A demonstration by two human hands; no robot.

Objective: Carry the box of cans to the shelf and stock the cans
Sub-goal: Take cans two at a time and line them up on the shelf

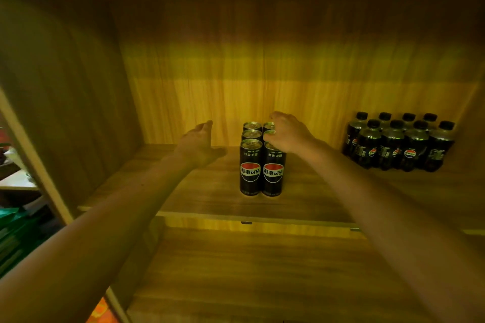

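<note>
Cans (261, 162) stand on the wooden shelf (210, 191), in the middle of the picture. They are black, with a red, white and black round logo on the front. They stand upright in two rows going back, three cans in each row, all close together and touching.

Start at 9 o'clock. The wooden side wall (65, 102) of the shelf stands there. Past its edge some green things show, too dark to tell what they are.

The left hand (199, 144) comes next. Its arm reaches in from 7 o'clock. This hand is wide, with the fingers spread and the thumb out. It holds nothing. It hangs above the shelf board, just to the left of the cans, near them but not touching.

Then the cans, and over them the right hand (287, 134). Its arm reaches in from 4 o'clock. The fingers are bent down over the tops of the right row, on the middle can. The hand covers that can's top, so I cannot tell if it grips the can or only rests on it.

At 3 o'clock, well apart from the cans, dark bottles (399, 144) with black caps stand packed together in two rows against the back wall (262, 73).
</note>
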